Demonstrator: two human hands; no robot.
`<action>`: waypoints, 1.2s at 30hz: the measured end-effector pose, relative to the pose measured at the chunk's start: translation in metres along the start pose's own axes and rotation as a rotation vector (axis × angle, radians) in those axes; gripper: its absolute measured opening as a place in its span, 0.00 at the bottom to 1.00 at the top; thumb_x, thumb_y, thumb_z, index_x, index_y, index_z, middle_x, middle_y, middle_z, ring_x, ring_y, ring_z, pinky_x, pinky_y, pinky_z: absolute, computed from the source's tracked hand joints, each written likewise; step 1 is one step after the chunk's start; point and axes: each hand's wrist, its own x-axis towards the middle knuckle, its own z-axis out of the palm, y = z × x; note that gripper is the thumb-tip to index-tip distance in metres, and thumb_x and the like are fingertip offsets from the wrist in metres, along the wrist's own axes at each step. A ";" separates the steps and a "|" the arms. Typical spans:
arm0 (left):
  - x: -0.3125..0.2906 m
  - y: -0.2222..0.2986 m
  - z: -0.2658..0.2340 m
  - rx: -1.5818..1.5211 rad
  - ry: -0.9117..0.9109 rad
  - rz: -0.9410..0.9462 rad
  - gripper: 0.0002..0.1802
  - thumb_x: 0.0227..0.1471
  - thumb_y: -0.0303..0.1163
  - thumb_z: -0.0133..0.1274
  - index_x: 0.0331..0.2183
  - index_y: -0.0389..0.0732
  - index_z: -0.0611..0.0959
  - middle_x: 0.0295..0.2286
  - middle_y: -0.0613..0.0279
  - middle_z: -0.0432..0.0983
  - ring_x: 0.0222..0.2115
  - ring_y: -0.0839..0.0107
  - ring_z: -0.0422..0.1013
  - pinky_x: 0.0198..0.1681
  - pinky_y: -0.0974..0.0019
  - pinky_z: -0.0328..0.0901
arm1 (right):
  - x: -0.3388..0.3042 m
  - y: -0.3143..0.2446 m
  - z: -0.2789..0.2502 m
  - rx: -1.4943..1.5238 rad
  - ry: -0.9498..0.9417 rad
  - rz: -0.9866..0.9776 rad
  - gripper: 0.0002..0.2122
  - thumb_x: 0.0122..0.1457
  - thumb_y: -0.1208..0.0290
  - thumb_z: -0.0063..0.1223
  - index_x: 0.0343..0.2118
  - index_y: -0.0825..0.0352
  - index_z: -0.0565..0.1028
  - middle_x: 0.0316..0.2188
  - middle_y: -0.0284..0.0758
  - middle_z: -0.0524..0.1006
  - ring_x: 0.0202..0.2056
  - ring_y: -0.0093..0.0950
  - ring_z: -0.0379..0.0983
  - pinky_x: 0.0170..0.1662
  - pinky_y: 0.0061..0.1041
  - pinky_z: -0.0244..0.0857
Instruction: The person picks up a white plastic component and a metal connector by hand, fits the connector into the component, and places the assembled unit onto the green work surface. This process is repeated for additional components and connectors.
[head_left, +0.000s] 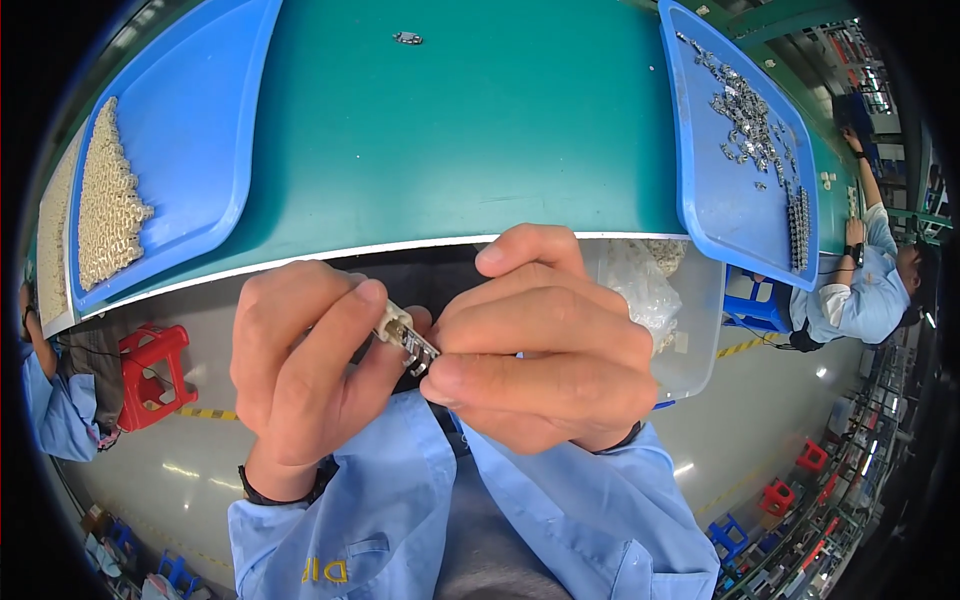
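Observation:
Both hands meet in front of my chest, just off the table's near edge. Between thumb and fingers my left hand (310, 350) pinches a small cream plastic part (392, 321). My right hand (550, 350) holds a small silvery metal clip (418, 350) by its end, its fingers closed and curled. The clip touches the cream part, and its far end is hidden by my right fingertips. How deep it sits in the plastic I cannot tell.
On the green table (460, 130), a blue tray (215, 130) at left holds heaped cream parts; another blue tray (700, 200) at right holds metal clips. A dark metal piece (407, 38) lies far off. A clear plastic bin (700, 340) stands below the edge. Co-workers sit on both sides.

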 end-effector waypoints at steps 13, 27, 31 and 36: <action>0.000 -0.002 0.002 -0.007 -0.032 0.046 0.25 0.38 0.16 0.71 0.42 0.34 0.85 0.34 0.53 0.79 0.30 0.58 0.77 0.31 0.60 0.73 | 0.008 -0.006 -0.007 -0.099 -0.047 0.071 0.16 0.44 0.83 0.74 0.38 0.62 0.86 0.30 0.31 0.83 0.25 0.25 0.78 0.49 0.37 0.70; 0.125 -0.114 0.030 -0.103 -0.393 -0.313 0.12 0.56 0.28 0.64 0.40 0.32 0.84 0.32 0.56 0.83 0.34 0.68 0.79 0.41 0.66 0.72 | 0.022 0.087 -0.026 -0.631 -0.269 0.244 0.25 0.59 0.70 0.63 0.60 0.68 0.75 0.54 0.45 0.75 0.53 0.41 0.72 0.59 0.42 0.64; 0.208 -0.197 0.085 0.021 -0.674 -0.204 0.12 0.55 0.31 0.63 0.37 0.33 0.84 0.31 0.60 0.82 0.35 0.71 0.77 0.43 0.65 0.71 | 0.051 0.107 -0.001 -0.739 -0.373 0.167 0.22 0.63 0.68 0.58 0.60 0.69 0.75 0.63 0.50 0.68 0.66 0.47 0.62 0.64 0.47 0.60; 0.256 -0.282 0.191 0.006 -0.712 -0.247 0.13 0.53 0.33 0.65 0.38 0.35 0.85 0.32 0.60 0.83 0.36 0.69 0.78 0.43 0.63 0.71 | 0.064 0.153 0.029 -0.815 -0.323 0.045 0.21 0.63 0.68 0.58 0.58 0.68 0.76 0.62 0.48 0.70 0.66 0.46 0.63 0.65 0.46 0.59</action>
